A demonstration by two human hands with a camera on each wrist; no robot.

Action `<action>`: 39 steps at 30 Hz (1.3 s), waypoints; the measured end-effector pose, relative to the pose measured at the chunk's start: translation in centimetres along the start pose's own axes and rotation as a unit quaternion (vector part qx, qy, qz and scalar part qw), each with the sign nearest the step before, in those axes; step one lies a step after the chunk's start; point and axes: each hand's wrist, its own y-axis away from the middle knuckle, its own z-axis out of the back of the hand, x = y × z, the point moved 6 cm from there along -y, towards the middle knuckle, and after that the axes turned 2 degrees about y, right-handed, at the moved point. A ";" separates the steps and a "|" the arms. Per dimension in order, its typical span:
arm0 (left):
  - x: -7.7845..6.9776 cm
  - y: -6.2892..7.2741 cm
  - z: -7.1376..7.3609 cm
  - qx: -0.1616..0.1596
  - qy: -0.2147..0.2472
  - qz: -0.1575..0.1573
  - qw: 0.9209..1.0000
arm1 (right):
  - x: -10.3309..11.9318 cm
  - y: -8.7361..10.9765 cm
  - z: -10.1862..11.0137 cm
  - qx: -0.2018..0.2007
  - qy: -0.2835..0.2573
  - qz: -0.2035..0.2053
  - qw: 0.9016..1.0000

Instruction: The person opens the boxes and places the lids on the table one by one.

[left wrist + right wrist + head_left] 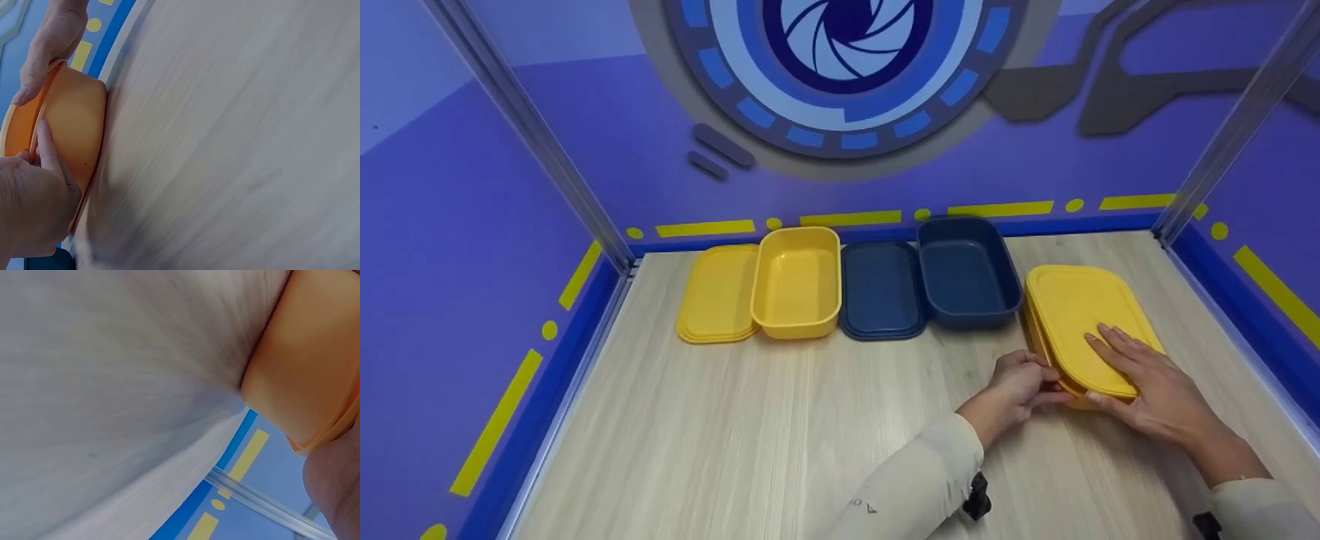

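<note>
At the right of the table stands a yellow food container [79, 107] with its yellow lid [1080, 315] lying askew on top, a gap showing along the front left edge. My left hand [1015, 390] pinches the container's rim at this corner, thumb along the outer wall and fingertips partly hidden in the gap. My right hand [1162, 394] rests on the lid's front right part, its fingers stretched over the top and the thumb at the front edge. The right wrist view shows the container's wall [304, 360] and only part of this hand [337, 484].
Along the back stand, from the left, a yellow lid [720, 292], a lidless yellow container [797, 289], a dark blue lid [883, 289] and a lidless dark blue container [969, 274], just left of the handled container. Purple-blue panels [585, 150] enclose the wooden table [750, 435].
</note>
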 end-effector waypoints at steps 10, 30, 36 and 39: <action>0.5 0.2 -0.1 -0.007 -0.005 -0.006 1.000 | 0.4 1.0 0.1 -0.017 0.007 0.003 1.000; 0.0 0.0 0.2 -0.026 -0.010 -0.010 1.000 | 8.4 0.6 1.6 -0.125 0.171 0.089 0.973; -0.3 0.2 0.4 -0.023 -0.010 -0.024 0.999 | 8.7 0.7 1.8 -0.141 0.168 0.111 0.969; -0.4 0.2 0.4 -0.021 -0.004 -0.027 0.999 | 8.8 0.7 2.2 -0.152 0.163 0.117 0.968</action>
